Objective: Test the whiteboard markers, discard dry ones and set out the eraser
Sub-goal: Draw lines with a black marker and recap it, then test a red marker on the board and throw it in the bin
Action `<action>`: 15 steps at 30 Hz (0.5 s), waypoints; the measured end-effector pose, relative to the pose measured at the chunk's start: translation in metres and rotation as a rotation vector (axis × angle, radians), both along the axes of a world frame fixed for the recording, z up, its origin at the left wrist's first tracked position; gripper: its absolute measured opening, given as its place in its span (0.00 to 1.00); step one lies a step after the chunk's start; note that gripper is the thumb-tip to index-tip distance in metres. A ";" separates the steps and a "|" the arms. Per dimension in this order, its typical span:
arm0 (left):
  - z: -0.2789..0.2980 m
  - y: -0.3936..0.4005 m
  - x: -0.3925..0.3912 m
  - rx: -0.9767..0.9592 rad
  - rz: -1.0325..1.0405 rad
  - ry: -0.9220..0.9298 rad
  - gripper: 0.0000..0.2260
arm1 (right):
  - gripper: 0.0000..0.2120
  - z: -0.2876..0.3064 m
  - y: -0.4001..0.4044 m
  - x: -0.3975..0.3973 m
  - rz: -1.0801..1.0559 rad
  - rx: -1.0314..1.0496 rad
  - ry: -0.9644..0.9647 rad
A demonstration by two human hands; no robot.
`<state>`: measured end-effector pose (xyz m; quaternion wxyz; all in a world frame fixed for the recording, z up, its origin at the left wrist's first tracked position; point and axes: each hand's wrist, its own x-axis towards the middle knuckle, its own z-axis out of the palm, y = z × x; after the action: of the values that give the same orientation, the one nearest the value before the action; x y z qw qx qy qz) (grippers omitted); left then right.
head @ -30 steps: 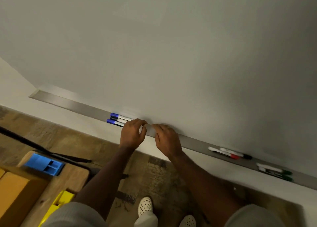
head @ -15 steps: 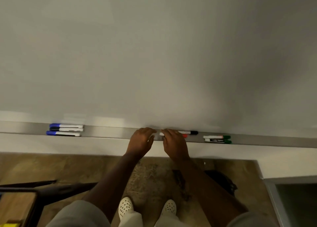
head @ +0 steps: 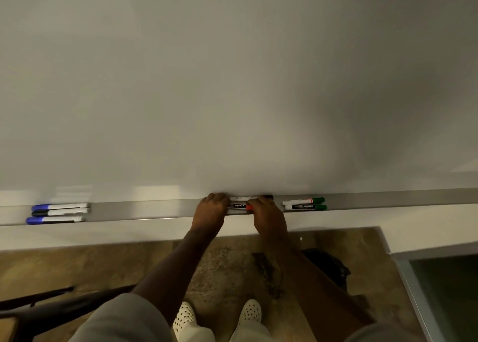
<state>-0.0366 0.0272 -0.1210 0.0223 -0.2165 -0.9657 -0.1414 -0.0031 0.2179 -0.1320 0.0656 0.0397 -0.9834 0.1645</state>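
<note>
The whiteboard [head: 232,83] fills the upper view, with a grey tray [head: 144,208] along its bottom edge. In the tray's middle lie a red marker [head: 239,206] and, behind it, a black-capped marker [head: 243,198]. My left hand [head: 212,211] curls over their left ends; whether it grips them is hidden. My right hand [head: 269,217] closes its fingertips on the red marker's cap end. Three markers, blue and black [head: 59,212], lie at the tray's left. Two green markers [head: 305,204] lie just right of my right hand. No eraser is in view.
Below the tray are the white wall and a brown patterned floor [head: 232,269] with my two white shoes. A dark chair frame [head: 51,308] stands at lower left. A dark bag [head: 328,266] lies on the floor at right, beside a metal-framed panel [head: 413,290].
I have stepped right along the board. Both hands slid from beside the blue markers to the red and black pair, which they now bracket. The view is now level.
</note>
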 end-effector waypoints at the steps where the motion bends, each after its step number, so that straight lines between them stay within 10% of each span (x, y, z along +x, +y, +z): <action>1: 0.000 0.002 -0.002 -0.025 -0.003 -0.010 0.11 | 0.15 -0.001 0.000 -0.001 0.001 -0.010 0.002; 8: 0.018 -0.001 -0.010 -0.028 -0.060 -0.020 0.09 | 0.11 0.013 0.011 -0.007 0.016 -0.186 0.039; 15: 0.072 -0.002 -0.005 0.563 0.055 -0.215 0.09 | 0.13 0.107 0.011 -0.006 -0.216 -0.941 0.075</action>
<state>-0.0415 0.0253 -0.0488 -0.0171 -0.1593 -0.8910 -0.4248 -0.0091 0.2287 -0.0253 0.1285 -0.0910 -0.7976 0.5822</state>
